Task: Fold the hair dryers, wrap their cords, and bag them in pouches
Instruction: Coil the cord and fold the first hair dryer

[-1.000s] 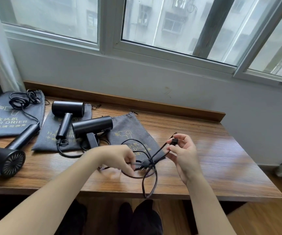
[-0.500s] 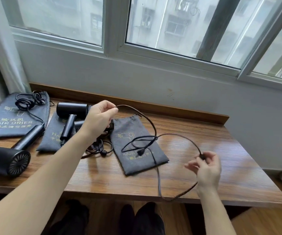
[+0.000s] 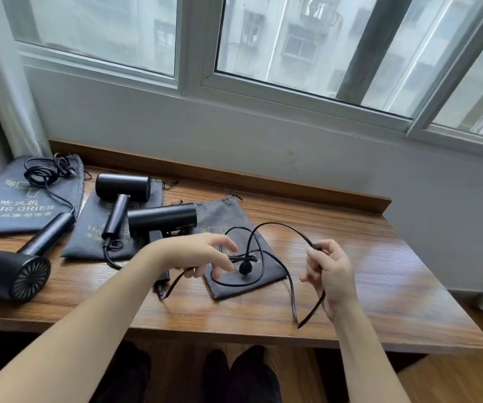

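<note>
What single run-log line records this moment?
step: cord wrapping | right hand: pinches cord | left hand: fingers on cord over pouch | hair dryer: unbagged, on table
</note>
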`<state>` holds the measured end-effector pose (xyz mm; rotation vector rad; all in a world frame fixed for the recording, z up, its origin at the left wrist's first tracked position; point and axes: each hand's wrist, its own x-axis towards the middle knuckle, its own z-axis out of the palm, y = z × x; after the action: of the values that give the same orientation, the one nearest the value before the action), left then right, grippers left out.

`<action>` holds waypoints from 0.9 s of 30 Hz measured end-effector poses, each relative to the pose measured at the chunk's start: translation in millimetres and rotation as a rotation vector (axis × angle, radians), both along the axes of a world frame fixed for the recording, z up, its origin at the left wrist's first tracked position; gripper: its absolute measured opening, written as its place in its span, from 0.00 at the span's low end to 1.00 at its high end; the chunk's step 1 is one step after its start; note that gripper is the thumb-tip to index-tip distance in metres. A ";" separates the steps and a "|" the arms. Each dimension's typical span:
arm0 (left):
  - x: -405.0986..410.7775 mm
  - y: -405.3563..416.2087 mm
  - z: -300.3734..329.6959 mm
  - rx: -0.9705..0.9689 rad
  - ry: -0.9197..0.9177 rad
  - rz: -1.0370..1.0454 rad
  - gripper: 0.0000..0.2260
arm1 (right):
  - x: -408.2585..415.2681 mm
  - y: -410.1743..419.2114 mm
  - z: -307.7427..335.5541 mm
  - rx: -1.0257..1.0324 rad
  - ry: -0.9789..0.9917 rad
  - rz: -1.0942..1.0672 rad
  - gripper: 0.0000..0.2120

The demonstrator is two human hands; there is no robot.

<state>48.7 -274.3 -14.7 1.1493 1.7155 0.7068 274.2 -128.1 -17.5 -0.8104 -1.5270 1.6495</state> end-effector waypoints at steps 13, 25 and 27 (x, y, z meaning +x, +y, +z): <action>33.3 21.3 -33.2 -0.200 0.256 0.048 0.29 | -9.4 -8.7 16.8 -0.204 0.499 0.136 0.13; 10.4 14.2 -20.3 0.312 0.111 0.293 0.20 | 94.0 16.3 -37.3 -0.356 0.312 -0.100 0.13; 6.8 16.1 -16.6 0.396 0.122 0.389 0.17 | 103.9 15.5 -41.8 -0.283 -0.004 -0.026 0.14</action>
<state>55.5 -258.1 -31.3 1.1472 1.9850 1.2832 378.1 -112.6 -59.4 -0.9776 -1.2960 1.8705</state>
